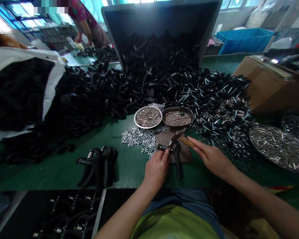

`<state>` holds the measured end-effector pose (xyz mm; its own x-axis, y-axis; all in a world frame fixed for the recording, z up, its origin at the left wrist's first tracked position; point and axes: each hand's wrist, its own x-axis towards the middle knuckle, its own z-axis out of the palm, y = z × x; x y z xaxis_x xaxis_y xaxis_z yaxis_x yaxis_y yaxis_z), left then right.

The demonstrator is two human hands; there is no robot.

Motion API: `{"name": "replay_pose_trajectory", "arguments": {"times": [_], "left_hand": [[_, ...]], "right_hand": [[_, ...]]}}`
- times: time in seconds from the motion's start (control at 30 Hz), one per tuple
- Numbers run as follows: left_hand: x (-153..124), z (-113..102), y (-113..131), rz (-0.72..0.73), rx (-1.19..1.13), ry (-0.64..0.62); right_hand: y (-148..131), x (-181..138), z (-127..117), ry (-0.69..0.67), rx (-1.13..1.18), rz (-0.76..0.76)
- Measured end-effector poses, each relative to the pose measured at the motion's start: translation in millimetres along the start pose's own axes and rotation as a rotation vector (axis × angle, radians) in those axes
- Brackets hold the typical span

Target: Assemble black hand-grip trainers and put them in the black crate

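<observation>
- Black plastic hand-grip part (pixel 176 156) was held on a brown pad (pixel 164 136) on the green bench (pixel 129 166), just below two metal dishes (pixel 148 117).
- It was clasped by the left hand (pixel 156 170), the fingers (pixel 165 154) pinched narrowly round its upper end.
- A hammer (pixel 182 139) was gripped by the right hand (pixel 212 158), fingers wrapped tight round the wooden handle, the head set just above the part.
- Loose nuts (pixel 139 137) were scattered just left of the pad; assembled grips (pixel 99 164) were laid well apart to the left.

Daylit windows (pixel 27 16) stand behind the green worktable (pixel 64 169).
</observation>
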<state>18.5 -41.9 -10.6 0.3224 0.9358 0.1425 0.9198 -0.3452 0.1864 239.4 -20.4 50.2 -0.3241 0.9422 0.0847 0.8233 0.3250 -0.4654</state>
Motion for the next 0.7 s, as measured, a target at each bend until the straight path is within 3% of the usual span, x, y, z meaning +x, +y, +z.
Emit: {"name": "replay_pose_trajectory", "arguments": {"times": [0.1,0.17,0.33,0.5,0.7], "left_hand": [[-4.3,6.1,-2.9,-0.069,-0.087,0.07],[-4.7,7.9,-3.3,-0.086,-0.115,0.081],[-2.3,5.9,-2.2,-0.076,-0.136,0.077],[-2.0,6.1,-3.1,-0.077,-0.13,0.064],[-0.5,3.8,-2.8,-0.074,-0.133,0.049]], "right_hand": [[-12.5,-19.2,-14.0,0.216,0.106,-0.057],[-11.0,-28.8,-8.9,0.293,0.121,-0.094],[-2.4,-26.0,10.2,-0.033,-0.044,-0.134],[-14.1,-23.7,0.8,0.181,0.013,-0.128],[-10.8,-20.1,7.6,-0.042,-0.068,-0.115]]}}
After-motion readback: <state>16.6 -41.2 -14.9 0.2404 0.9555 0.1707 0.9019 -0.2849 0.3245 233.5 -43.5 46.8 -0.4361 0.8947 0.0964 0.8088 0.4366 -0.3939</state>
